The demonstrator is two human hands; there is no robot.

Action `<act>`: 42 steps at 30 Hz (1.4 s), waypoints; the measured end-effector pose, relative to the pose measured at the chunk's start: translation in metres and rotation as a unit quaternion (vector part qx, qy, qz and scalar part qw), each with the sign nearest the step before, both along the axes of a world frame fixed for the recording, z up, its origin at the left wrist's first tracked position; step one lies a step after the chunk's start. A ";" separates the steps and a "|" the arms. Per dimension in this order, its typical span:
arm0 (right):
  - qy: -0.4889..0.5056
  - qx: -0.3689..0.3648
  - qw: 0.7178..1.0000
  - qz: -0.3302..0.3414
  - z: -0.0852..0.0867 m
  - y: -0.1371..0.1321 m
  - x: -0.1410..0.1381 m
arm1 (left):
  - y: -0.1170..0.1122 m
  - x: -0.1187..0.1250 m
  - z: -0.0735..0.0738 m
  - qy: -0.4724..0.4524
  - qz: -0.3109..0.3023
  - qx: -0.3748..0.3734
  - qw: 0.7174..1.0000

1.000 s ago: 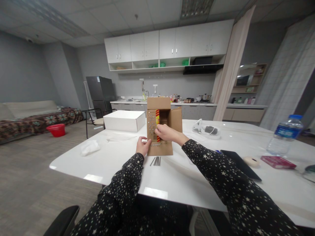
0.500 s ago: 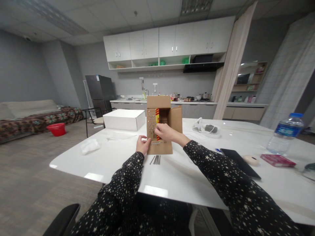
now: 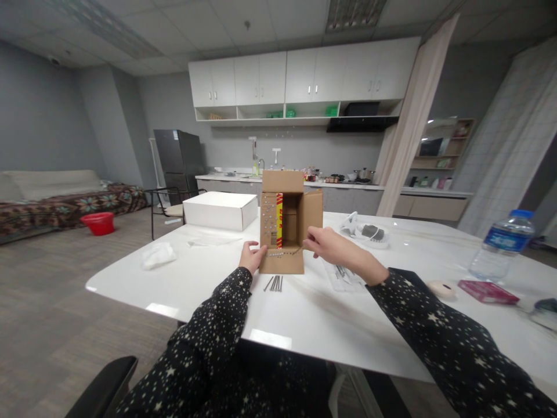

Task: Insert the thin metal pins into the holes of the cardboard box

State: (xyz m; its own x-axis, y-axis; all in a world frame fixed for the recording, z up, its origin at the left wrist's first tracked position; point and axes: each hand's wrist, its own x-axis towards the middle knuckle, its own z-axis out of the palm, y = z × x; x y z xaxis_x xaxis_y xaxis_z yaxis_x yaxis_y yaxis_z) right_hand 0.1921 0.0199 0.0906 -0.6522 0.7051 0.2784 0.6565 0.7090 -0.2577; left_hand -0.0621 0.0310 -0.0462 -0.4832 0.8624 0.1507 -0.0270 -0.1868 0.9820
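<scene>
While the cardboard box [image 3: 285, 223] is standing on its side at the centre of the frame, its open mouth facing the camera, the left hand [image 3: 252, 257] is bracing its lower left corner, fingers curled against the cardboard. The right hand [image 3: 325, 242] is hovering just right of the box's right flap, fingers loosely bent; whether it is pinching anything I cannot tell. Rows of nails [image 3: 267, 220] are sitting pushed through the left flap and along the bottom lip. A small bundle of loose nails [image 3: 275, 283] is lying on the white table [image 3: 313, 316] just below the box, and a clear bag [image 3: 343, 276] with more is lying under the right wrist.

Judging by this, nails are being pressed into the cardboard one at a time. To do it well, the bracing hand should be holding the flap firmly from behind the row, clear of the points, while each nail goes in square to the board, spaced evenly with its neighbours.

At the far right of the frame a water bottle [image 3: 500, 244] is standing well apart.
</scene>
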 end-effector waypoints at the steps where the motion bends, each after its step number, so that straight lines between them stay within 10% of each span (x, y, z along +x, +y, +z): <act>1: -0.010 -0.004 1.000 -0.006 -0.004 0.000 0.005 | -0.001 0.002 0.002 -0.015 0.004 -0.012 1.000; 42: -0.097 0.114 0.985 -0.082 -0.029 -0.001 0.009 | -0.021 0.007 0.018 -0.142 -0.185 -0.088 0.968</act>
State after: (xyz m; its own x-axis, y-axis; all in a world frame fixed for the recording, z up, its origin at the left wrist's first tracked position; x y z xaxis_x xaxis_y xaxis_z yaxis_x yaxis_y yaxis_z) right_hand 0.2013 0.0186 0.0614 -0.5918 0.7390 0.3219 0.7880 0.6146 0.0378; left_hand -0.0546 0.0099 -0.0280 -0.1361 0.9847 -0.1085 -0.3341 0.0575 0.9408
